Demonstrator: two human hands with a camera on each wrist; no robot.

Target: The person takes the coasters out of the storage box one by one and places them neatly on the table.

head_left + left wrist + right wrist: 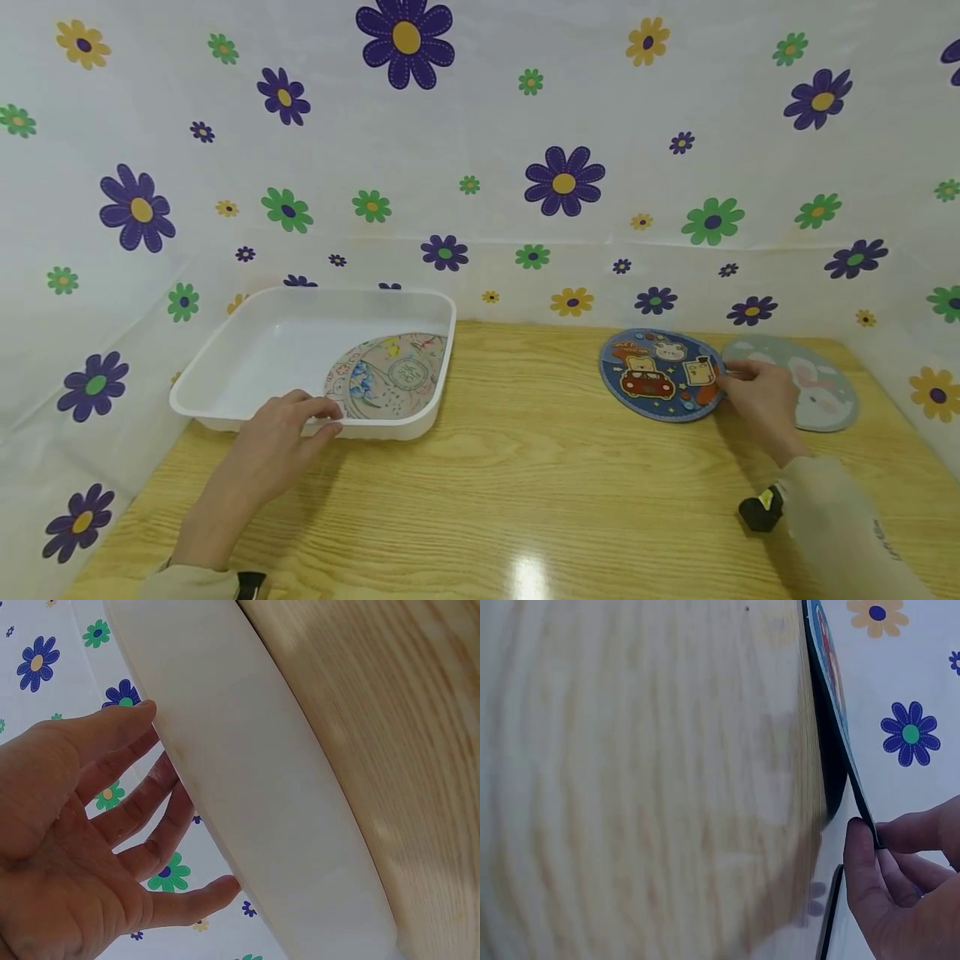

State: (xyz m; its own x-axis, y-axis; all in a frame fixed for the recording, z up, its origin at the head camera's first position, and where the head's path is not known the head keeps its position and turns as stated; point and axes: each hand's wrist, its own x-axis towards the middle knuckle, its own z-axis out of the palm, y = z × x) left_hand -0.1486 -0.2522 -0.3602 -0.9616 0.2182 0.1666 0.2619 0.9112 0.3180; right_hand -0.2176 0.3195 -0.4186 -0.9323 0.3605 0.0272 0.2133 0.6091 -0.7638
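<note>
In the head view, my left hand (281, 437) holds the near rim of a white plastic tray (225, 415). The left wrist view shows the thumb of that hand (82, 847) on the outer side of the tray wall (247, 780), its fingers passing behind the rim. A round patterned mouse pad (390, 375) leans inside the tray's right end. My right hand (761, 400) pinches the right edge of a blue round mouse pad (660, 375) with bears and a red car. From the right wrist view, this blue pad (844, 750) is tilted, its pinched edge raised and dark underside showing.
A grey-green round mouse pad (821, 387) with a white bunny lies on the wooden table (525, 467), partly behind my right hand. A flower-printed white sheet (480, 150) hangs behind the table and along its sides.
</note>
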